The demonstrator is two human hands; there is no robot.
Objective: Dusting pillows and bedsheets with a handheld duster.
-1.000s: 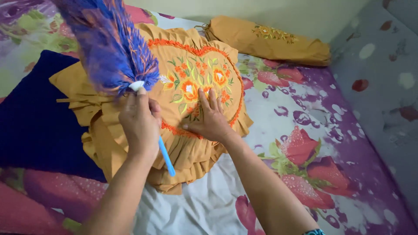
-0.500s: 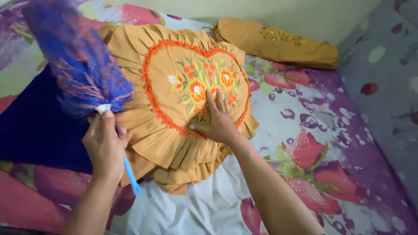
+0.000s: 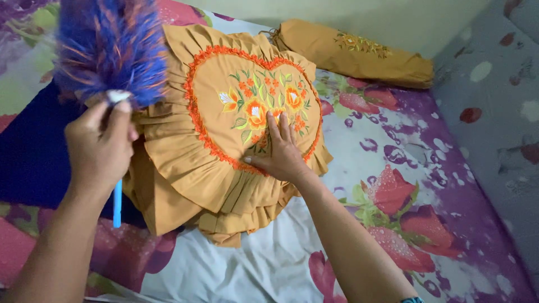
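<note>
On the heart-shaped cushion (image 3: 224,112), right hand (image 3: 281,151) flat, fingers spread.

The duster (image 3: 109,47) has swung left off the cushion (image 3: 224,129).

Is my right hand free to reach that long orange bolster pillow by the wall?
Probably yes: the right hand lies flat on the heart pillow, holding nothing, and only open bedsheet separates it from the bolster.

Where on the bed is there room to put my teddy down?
Free patches: the flowered sheet between the heart cushion and the wall, below the bolster, and the white patch beneath the cushion's frills. Crowded: the left, with the duster, left hand and blue pillow.
</note>
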